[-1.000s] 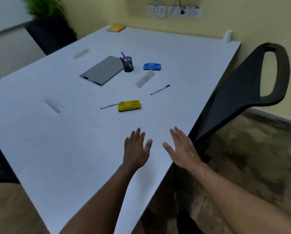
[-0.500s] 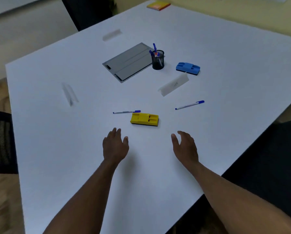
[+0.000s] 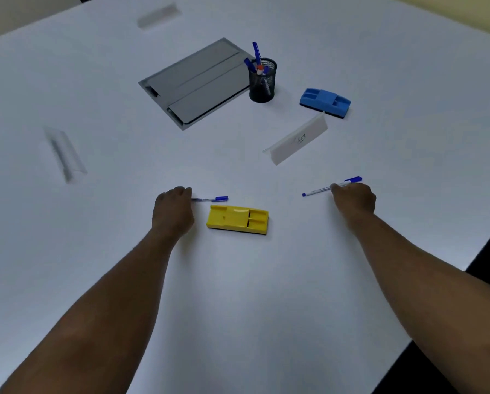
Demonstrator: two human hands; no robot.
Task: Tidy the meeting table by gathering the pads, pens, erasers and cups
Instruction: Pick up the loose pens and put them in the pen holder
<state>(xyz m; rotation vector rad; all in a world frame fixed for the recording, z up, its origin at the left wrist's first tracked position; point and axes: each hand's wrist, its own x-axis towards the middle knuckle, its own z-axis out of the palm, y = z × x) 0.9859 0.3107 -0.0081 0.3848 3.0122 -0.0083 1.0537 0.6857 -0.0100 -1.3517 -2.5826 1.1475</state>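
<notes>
Just left of yellow eraser (image 3: 237, 218): left hand (image 3: 172, 209), fingers curled over butt end of left pen (image 3: 211, 199); grip on it likely, contact hidden. Pen lies crosswise, cap toward right, just beyond eraser's far edge. Well right of eraser: right hand (image 3: 354, 198), fingertips bunched onto middle of right pen (image 3: 331, 187); pinch probable, not certain. Long axis slanted, cap up-right. Beyond eraser: pen cup (image 3: 262, 81), roughly midway between hands, lifted pens' likely goal. Blue eraser (image 3: 324, 102) right of cup, nearer right hand.
</notes>
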